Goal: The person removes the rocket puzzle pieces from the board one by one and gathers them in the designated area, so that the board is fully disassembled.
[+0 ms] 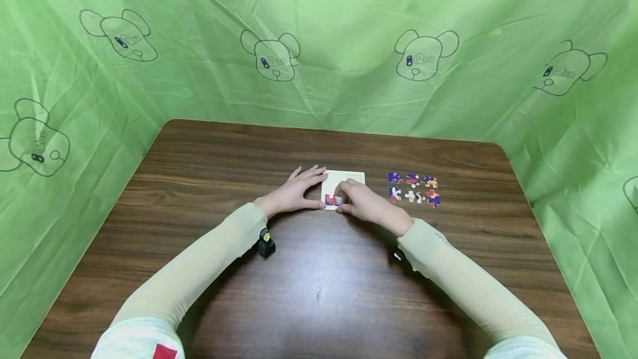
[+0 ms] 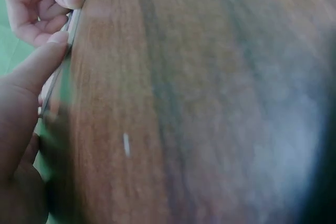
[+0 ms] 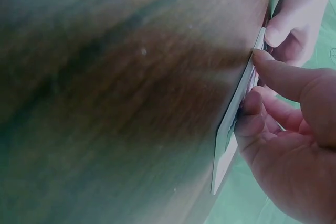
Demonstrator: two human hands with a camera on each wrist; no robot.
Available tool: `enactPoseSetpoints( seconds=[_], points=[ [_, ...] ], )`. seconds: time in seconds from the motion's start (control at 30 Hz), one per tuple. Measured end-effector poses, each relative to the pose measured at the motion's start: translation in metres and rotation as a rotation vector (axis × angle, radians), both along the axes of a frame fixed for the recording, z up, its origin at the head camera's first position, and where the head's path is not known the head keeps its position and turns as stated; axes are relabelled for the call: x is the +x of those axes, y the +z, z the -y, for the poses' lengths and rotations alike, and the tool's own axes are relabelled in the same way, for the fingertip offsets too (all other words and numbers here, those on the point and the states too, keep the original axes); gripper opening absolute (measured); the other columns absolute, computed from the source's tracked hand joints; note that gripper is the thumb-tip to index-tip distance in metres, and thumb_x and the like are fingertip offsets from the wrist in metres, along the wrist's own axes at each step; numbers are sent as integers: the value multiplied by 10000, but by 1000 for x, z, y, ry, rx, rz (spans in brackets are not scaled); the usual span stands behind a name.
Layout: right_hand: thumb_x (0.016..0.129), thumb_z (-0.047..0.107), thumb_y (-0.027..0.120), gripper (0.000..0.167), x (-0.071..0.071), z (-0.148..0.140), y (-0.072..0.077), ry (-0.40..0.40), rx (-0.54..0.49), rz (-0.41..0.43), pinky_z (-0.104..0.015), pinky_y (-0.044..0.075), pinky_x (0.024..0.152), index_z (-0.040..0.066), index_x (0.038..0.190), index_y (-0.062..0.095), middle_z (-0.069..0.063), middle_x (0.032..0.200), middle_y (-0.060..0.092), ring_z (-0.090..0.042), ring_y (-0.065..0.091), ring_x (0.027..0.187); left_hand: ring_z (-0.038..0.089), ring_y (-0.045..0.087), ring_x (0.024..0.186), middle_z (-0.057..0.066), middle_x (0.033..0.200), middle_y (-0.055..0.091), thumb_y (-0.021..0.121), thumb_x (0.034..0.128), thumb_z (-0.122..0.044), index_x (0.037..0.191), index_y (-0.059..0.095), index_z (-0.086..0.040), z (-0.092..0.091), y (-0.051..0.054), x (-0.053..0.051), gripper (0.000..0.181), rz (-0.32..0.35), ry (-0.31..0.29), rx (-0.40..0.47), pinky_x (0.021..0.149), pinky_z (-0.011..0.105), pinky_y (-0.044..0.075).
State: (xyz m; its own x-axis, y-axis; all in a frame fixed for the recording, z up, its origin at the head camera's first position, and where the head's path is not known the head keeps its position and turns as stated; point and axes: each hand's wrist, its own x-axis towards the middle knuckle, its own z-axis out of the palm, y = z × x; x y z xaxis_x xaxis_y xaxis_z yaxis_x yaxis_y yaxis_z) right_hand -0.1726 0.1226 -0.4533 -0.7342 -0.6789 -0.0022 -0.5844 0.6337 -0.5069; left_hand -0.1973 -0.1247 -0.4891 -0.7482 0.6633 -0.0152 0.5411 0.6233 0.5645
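Observation:
A small white puzzle board [image 1: 344, 175] lies flat in the middle of the table. Red and purple puzzle pieces [image 1: 330, 200] sit in its near left corner. My left hand [image 1: 291, 193] rests at the board's left side, its fingers fairly straight and spread, the thumb [image 2: 50, 59] touching the near edge. Over the near part of the board, my right hand [image 1: 366, 202] has curled fingers and pinches a puzzle piece, mostly hidden beneath them. Its thumb [image 3: 283, 80] lies along the board's near edge in the right wrist view.
Right of the board, several loose puzzle pieces [image 1: 412, 195] lie in two rows on the dark wooden table [image 1: 239, 154]. Green cloth [image 1: 344, 98] with drawn bear heads hangs around the table's back and sides.

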Motion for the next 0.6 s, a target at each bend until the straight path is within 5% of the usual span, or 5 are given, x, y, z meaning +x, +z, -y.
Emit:
enactPoseSetpoints(
  seconds=[0.6],
  points=[
    [900, 130, 821, 342, 3, -1, -1, -11, -24, 7, -390, 512, 786, 11, 1117, 584, -102, 928, 585, -196, 558, 819, 314, 175, 1590, 134, 1692, 294, 813, 897, -458, 1595, 413, -60, -1, 2, 2, 897, -17, -1, -9, 1250, 596, 9]
  ],
)
